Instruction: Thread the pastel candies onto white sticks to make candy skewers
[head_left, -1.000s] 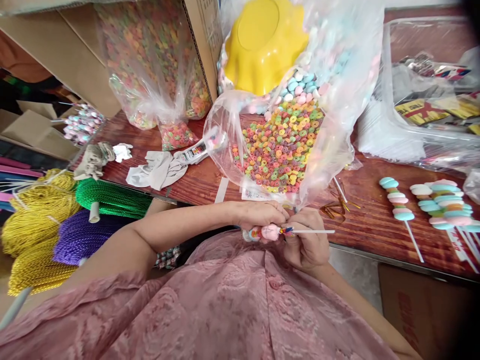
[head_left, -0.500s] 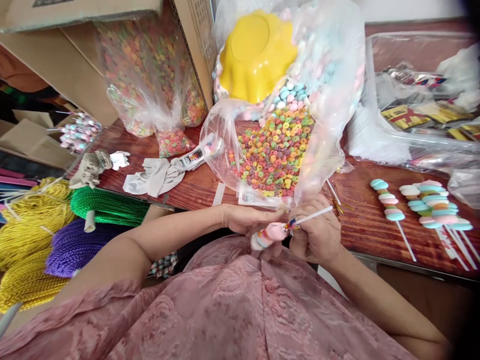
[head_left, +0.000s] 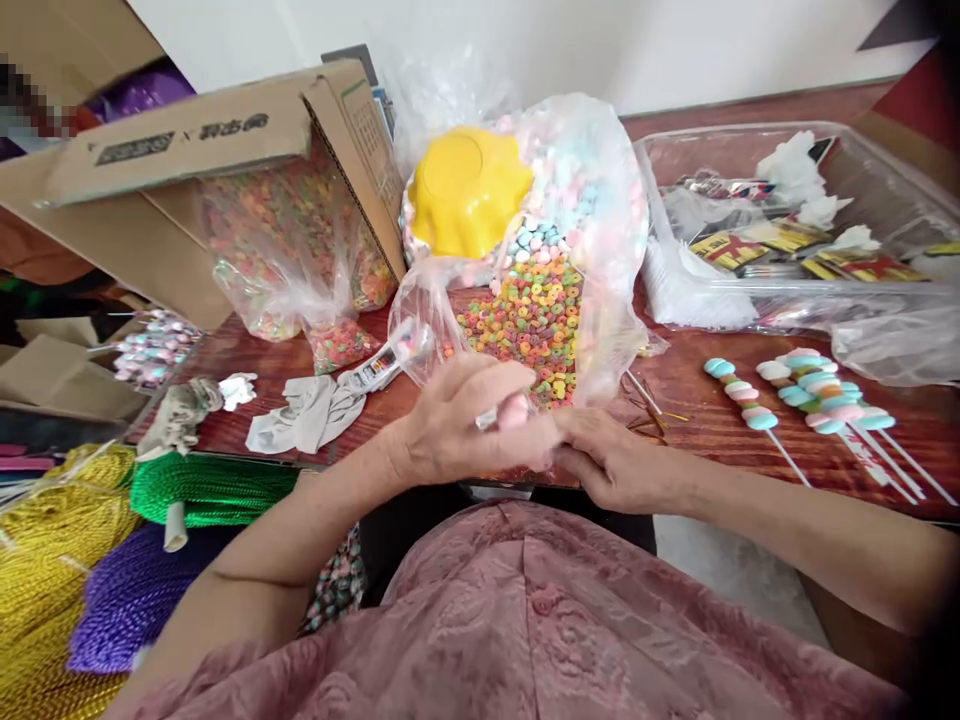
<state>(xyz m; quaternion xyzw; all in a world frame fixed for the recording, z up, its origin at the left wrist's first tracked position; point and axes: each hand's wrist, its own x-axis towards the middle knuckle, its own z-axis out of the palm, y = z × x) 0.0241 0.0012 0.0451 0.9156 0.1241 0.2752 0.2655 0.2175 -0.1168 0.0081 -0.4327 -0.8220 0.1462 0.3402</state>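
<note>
My left hand [head_left: 469, 425] is wrapped round a candy skewer [head_left: 514, 410] above the table's front edge. Only its pink-and-white candy end shows between the fingers, blurred; the stick is hidden. Against the left fingertips, my right hand [head_left: 611, 460] is closed in a pinch, and what it grips is hidden behind the fingers. Just beyond the hands lies an open plastic bag [head_left: 611, 320] with ring gummies [head_left: 525, 325] at its mouth and pastel candies [head_left: 536, 240] behind them. Finished-looking candy skewers [head_left: 821, 390] rest at the right, one [head_left: 742, 393] apart from the others.
A yellow scalloped bowl [head_left: 472, 190] sits upside down on the bag. A cardboard box [head_left: 352, 150] holds bagged gummies at left, near grey gloves [head_left: 304, 415]. A clear plastic bin [head_left: 795, 285] stands at right. Green cord [head_left: 217, 490] and purple cord [head_left: 142, 600] lie lower left.
Both hands have moved a little up and away from my body. The left hand has closed over the candy skewer, hiding its white stick and colourful tie. The camera view has tilted upward.
</note>
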